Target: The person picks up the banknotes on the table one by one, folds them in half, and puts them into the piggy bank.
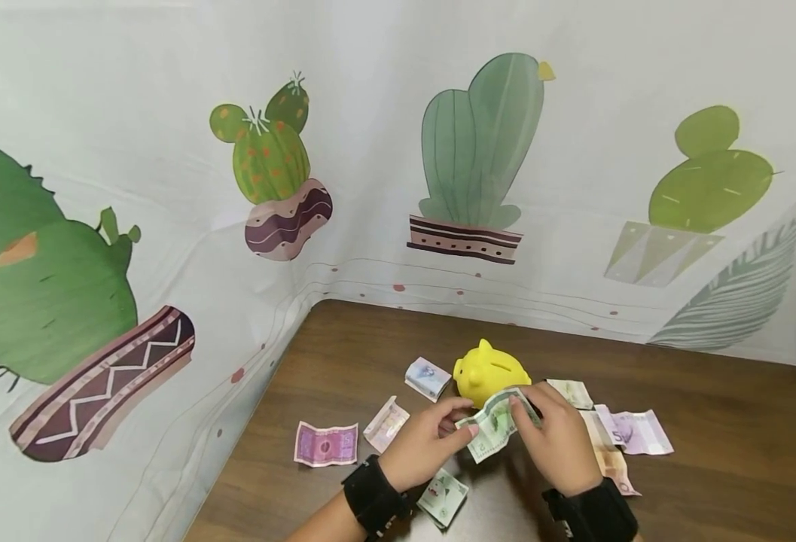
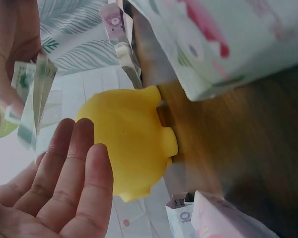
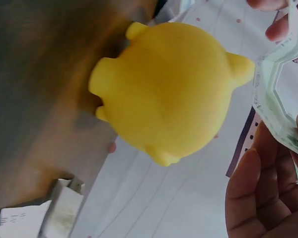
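Both hands hold a creased green banknote [image 1: 491, 430] in front of a yellow piggy bank [image 1: 484, 380]. My left hand [image 1: 419, 443] has its thumb on the note's left edge, and its other fingers stretch out fairly straight in the left wrist view. With thumb and fingers, my right hand [image 1: 560, 440] pinches the note's other end. In the right wrist view the folded note [image 3: 268, 91] shows beside the piggy bank [image 3: 174, 94]. A coin slot runs along the piggy bank's back. Below my left wrist lies a stack of green banknotes [image 1: 443, 498].
On the brown table [image 1: 730, 444], a purple banknote [image 1: 326, 444], a pale pink note [image 1: 387, 425] and a bluish folded bundle [image 1: 428, 378] lie left. Right of the piggy bank are a greenish note [image 1: 571, 393], a lilac note [image 1: 645, 433] and an orange note [image 1: 617, 470]. A cactus-print cloth [image 1: 370, 150] hangs behind.
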`<state>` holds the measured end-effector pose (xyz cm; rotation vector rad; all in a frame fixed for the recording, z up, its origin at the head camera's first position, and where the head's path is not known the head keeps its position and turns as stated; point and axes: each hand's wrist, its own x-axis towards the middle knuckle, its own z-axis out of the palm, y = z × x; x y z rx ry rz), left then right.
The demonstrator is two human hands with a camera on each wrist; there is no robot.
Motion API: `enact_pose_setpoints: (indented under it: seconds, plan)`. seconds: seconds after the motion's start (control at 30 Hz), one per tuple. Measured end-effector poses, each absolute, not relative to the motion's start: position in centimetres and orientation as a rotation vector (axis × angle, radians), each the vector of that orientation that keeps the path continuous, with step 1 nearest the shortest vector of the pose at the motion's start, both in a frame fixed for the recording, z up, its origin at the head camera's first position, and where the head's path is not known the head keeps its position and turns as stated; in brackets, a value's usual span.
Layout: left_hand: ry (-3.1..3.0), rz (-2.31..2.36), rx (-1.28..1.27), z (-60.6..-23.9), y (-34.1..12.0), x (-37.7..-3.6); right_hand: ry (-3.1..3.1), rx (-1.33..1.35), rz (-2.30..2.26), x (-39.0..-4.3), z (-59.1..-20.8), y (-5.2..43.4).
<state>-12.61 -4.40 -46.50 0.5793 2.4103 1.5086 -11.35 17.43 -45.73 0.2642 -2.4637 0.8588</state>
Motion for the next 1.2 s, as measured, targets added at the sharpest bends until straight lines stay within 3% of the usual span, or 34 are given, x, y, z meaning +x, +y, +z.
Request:
enact_pose_setpoints:
  seconds: [0.53, 0.77, 1.2]
  plan:
    - [2.210, 1.683, 0.476, -45.3, -4.3, -13.0, -2.392, 0.336, 0.920, -11.2, -44.9, 17.7]
    - [2.273, 1.608, 0.566, -44.2, -4.1, -13.4, -2.341, 0.362, 0.990, -10.8, -44.8, 17.3]
    - [2.351, 1.600, 0.528, -45.2, -4.1, -13.1, -2.277, 0.445, 1.036, -10.6, -44.7, 16.6]
